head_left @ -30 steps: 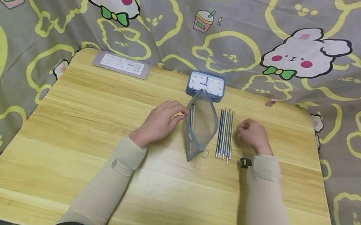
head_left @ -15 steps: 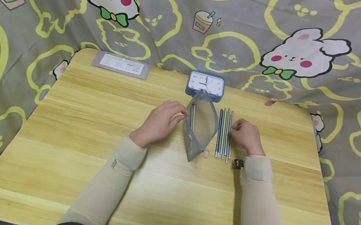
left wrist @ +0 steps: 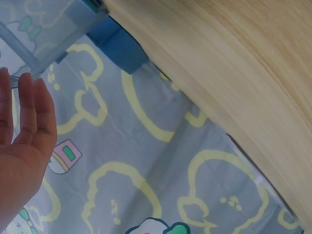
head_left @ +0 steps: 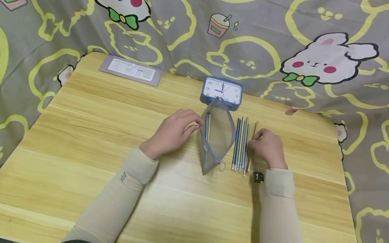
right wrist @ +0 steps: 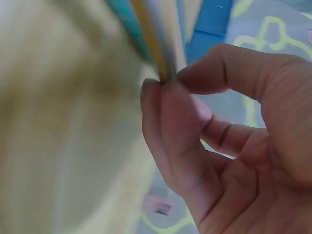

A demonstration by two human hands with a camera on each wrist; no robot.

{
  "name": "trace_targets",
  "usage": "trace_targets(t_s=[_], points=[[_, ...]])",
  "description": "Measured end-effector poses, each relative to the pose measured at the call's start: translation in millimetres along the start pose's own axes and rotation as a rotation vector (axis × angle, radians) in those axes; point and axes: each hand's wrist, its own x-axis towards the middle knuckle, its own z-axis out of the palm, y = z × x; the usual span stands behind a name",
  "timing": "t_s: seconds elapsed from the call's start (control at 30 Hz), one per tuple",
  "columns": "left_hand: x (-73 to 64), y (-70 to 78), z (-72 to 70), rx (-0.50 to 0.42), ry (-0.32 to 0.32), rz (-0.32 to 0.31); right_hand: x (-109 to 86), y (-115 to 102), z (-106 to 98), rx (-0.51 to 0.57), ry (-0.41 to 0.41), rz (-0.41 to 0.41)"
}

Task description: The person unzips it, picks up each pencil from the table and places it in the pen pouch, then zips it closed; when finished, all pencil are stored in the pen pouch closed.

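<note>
R hand (head_left: 269, 148) is pinching a pencil (head_left: 256, 126), fingers curled, approx. mid-shaft, prob. best spot: light, stiff, slick-ish. L hand (head_left: 174, 129), loosely bent, is pinching floppy pouch (head_left: 205, 163) rim.

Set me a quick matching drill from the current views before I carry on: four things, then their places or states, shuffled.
1. Blue rectangular clock with white dial
2. Translucent blue-grey zip pouch
3. Flat mauve packet with white label
4. Slim blue and gold pencil-like sticks

A. Mostly side by side, next to the right hand
B. Lying flat, left of the clock
C. At the pouch's far tip
D. Mouth open, at the left hand

Pairs: 1-C, 2-D, 3-B, 4-A
</note>
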Motion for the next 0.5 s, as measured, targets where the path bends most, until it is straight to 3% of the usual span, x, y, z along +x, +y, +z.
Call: trace_targets(t_s=[0.27, 0.5], points=[[0.0, 1.0, -2.2, 0.004, 0.000, 0.001, -25.2, -42, -38, 0.161, -0.012, -0.073], [-0.1, 0.4, -1.8, 0.006, 0.001, 0.008, -50.3, -84, -52, 0.167, -0.119, -0.173]])
